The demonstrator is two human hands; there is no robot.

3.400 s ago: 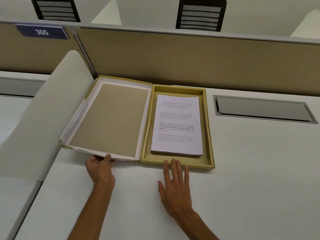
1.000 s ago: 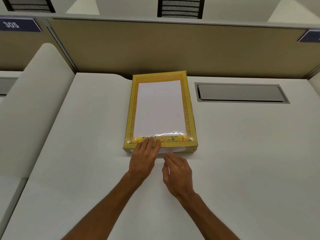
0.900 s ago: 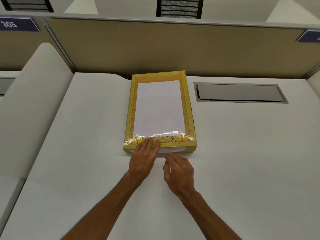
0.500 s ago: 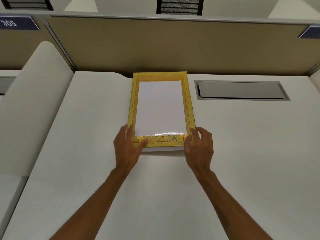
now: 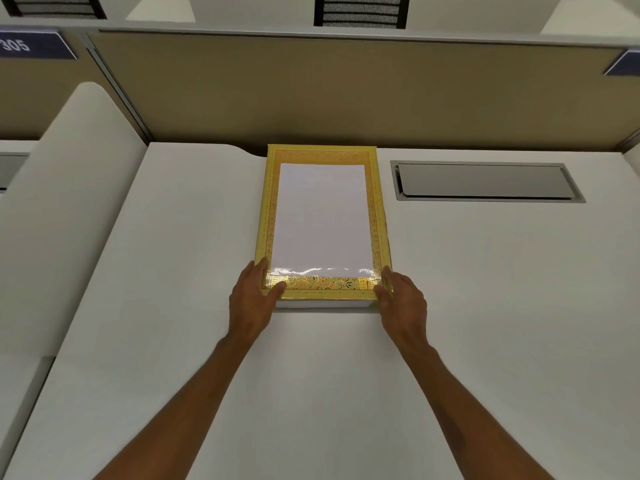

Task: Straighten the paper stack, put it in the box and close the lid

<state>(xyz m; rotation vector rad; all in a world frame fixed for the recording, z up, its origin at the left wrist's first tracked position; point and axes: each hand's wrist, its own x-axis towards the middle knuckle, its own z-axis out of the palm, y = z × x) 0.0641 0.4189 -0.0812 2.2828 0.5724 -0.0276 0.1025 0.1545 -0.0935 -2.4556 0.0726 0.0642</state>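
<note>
The flat yellow box (image 5: 270,216) lies shut on the white desk, its lid showing a gold patterned border around a white panel. The paper stack is hidden inside it. My left hand (image 5: 251,303) grips the box's near left corner, thumb on the lid. My right hand (image 5: 401,304) grips the near right corner the same way. A thin white edge shows under the lid's near side, between my hands.
The white desk (image 5: 173,271) ends at a tan partition (image 5: 346,91) just behind the box. A grey cable hatch (image 5: 485,181) is set into the desk right of the box. A white curved divider (image 5: 69,202) stands at the left.
The lid, open 3.4 s ago with the paper visible inside, is now shut. My hands moved from the middle of the near edge out to the two near corners.
</note>
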